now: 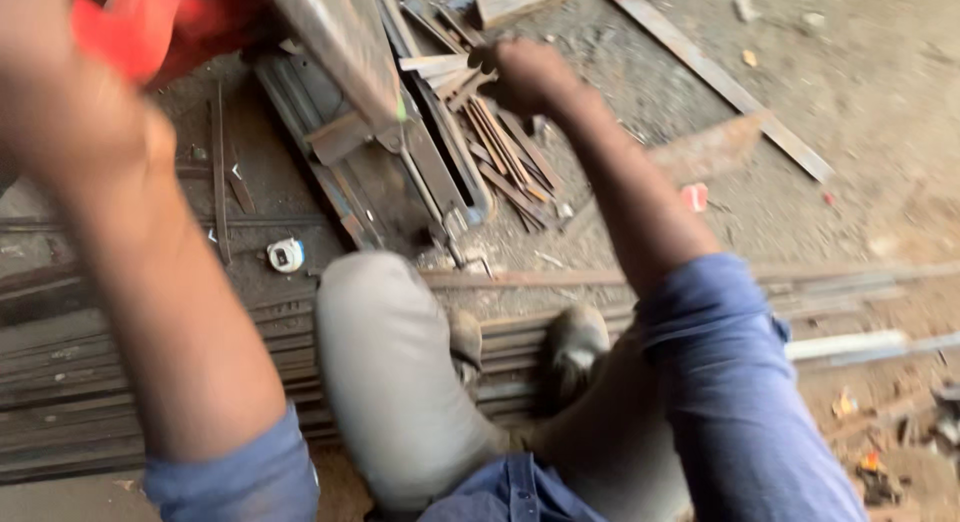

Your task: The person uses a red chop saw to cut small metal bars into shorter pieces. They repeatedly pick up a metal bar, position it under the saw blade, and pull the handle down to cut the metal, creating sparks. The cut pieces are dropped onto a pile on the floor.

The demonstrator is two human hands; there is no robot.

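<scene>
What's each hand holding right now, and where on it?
Right hand closes around the upper ends of thin metal strips. Left hand is blurred against something red; its grip cannot be told.

Person seen from a head camera, both forearms bare. Left hand [70, 112] is large and blurred at the near left; right hand [525, 77] is smaller, farther off at centre. Blue sleeves, pushed up to about the elbows, the fabric bunched and creased, with a stitched hem on the left sleeve. Blue shirt front shows at the bottom centre with a seam. Grey-beige trousers, plain cloth. Dark, dusty, worn shoes, two of them, side by side at the middle.
</scene>
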